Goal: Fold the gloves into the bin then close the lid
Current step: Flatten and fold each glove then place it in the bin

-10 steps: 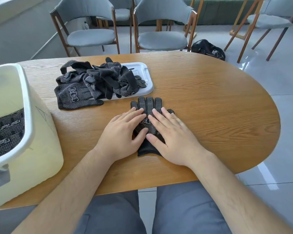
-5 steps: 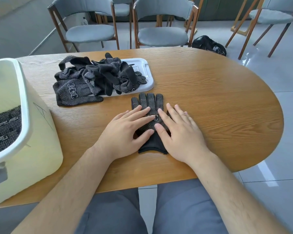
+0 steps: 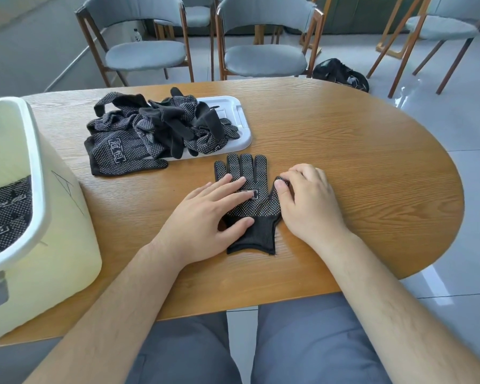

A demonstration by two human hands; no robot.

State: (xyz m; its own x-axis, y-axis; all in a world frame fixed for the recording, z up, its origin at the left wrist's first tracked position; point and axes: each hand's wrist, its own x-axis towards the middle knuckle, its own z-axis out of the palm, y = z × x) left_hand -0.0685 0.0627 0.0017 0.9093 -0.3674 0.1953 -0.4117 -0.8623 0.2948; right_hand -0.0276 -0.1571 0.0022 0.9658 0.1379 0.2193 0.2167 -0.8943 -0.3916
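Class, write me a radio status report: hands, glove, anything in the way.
Left hand flat on glove. Right hand pinching its thumb. Lid buried under loose gloves, bin open.

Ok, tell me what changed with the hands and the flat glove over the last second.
The right hand slid off the glove to its right edge, curled, and now pinches the glove's thumb. The left hand stays flat, pressing the glove down. The glove itself, the pile of gloves on the lid and the bin have not moved.
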